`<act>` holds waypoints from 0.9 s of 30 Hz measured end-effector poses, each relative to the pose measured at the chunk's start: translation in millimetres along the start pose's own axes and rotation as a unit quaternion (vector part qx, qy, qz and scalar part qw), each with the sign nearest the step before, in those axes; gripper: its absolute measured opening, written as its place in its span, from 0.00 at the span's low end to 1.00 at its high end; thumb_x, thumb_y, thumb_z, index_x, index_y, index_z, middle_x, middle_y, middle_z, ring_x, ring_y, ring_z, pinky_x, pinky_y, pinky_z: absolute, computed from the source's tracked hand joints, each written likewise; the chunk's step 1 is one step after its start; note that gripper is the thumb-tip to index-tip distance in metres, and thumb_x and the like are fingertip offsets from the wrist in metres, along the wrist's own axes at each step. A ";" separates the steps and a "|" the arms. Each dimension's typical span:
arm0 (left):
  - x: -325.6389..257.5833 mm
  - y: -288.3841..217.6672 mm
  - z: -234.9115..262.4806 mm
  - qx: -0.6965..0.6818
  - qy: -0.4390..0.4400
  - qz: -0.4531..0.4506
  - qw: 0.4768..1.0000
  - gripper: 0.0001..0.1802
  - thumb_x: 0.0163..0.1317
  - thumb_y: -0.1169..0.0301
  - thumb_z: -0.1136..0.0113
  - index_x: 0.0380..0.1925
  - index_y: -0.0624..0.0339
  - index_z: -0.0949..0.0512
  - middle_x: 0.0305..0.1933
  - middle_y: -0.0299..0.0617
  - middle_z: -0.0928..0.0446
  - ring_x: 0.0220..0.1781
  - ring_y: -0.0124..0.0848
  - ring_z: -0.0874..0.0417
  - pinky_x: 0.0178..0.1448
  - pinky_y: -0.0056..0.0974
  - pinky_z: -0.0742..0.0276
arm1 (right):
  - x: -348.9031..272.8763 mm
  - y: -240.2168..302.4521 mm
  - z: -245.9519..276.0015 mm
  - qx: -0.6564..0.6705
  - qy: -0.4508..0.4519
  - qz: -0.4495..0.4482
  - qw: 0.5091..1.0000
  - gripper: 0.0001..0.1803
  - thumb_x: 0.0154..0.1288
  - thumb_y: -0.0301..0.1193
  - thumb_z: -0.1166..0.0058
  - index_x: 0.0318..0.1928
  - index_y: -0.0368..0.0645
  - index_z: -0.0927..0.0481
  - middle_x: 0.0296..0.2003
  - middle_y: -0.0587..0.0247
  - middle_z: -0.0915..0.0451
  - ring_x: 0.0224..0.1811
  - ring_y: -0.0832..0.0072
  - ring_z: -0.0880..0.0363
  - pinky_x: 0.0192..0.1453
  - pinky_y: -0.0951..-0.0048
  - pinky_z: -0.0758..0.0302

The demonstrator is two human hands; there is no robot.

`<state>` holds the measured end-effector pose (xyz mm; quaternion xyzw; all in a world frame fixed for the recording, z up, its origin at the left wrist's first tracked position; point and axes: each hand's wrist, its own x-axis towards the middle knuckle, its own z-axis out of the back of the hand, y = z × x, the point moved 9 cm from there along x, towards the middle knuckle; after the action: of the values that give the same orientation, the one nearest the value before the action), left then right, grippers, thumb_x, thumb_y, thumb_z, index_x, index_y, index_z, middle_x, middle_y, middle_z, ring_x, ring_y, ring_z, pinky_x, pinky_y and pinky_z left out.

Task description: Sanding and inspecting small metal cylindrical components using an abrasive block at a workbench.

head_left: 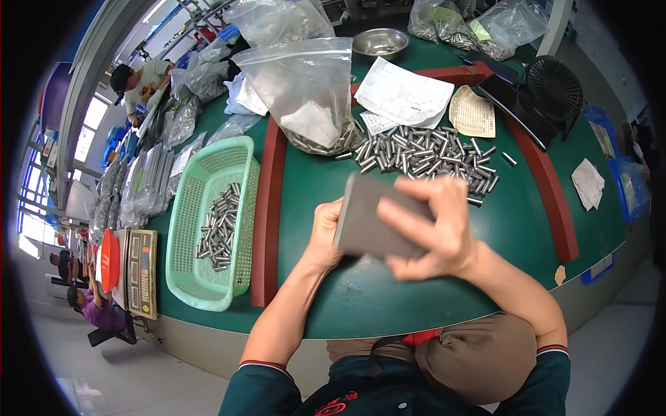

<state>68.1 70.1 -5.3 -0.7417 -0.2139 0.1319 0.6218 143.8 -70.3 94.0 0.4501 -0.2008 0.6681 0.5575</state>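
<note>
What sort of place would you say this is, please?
Probably a factory workshop handling small metal parts: a heap of metal pins lies on the green worktable, more lie in a green basket, and what looks like a weighing scale stands to the left.

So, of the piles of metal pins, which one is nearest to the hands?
The loose pile on the green tabletop, just beyond the right hand; the other pile lies inside the green basket, farther left.

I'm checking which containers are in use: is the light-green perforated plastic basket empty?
No, many small silver-grey metal cylinders lie in a loose heap inside the light-green perforated plastic basket.
</note>
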 end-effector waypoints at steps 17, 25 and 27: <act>6.3 -23.3 -15.3 0.169 0.057 -0.121 0.977 0.07 0.62 0.76 0.38 0.39 0.67 0.16 0.37 0.40 0.20 0.37 0.25 0.22 0.38 0.29 0.27 | -1.9 -41.2 25.3 -0.108 -0.045 -0.111 0.987 0.37 0.30 0.38 0.33 0.50 0.45 0.17 0.44 0.55 0.25 0.42 0.62 0.29 0.48 0.63 0.37; 2.1 -10.0 -6.5 0.119 0.044 -0.052 0.991 0.07 0.62 0.76 0.39 0.39 0.66 0.18 0.40 0.38 0.20 0.41 0.26 0.21 0.43 0.31 0.25 | -4.1 -7.4 12.7 -0.023 -0.020 -0.009 1.000 0.35 0.31 0.41 0.34 0.49 0.45 0.16 0.45 0.53 0.23 0.38 0.63 0.28 0.44 0.63 0.36; 1.3 -7.9 -7.3 0.098 0.054 -0.054 0.992 0.07 0.60 0.76 0.37 0.38 0.66 0.19 0.41 0.36 0.22 0.40 0.24 0.22 0.43 0.30 0.25 | -5.4 14.5 -2.6 0.014 0.008 0.047 0.999 0.34 0.34 0.45 0.35 0.46 0.44 0.15 0.46 0.50 0.22 0.37 0.63 0.27 0.43 0.64 0.36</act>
<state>71.4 65.5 3.9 -0.6704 -0.2058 0.0779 0.7086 129.3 -75.6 91.6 0.4424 -0.2083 0.6998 0.5208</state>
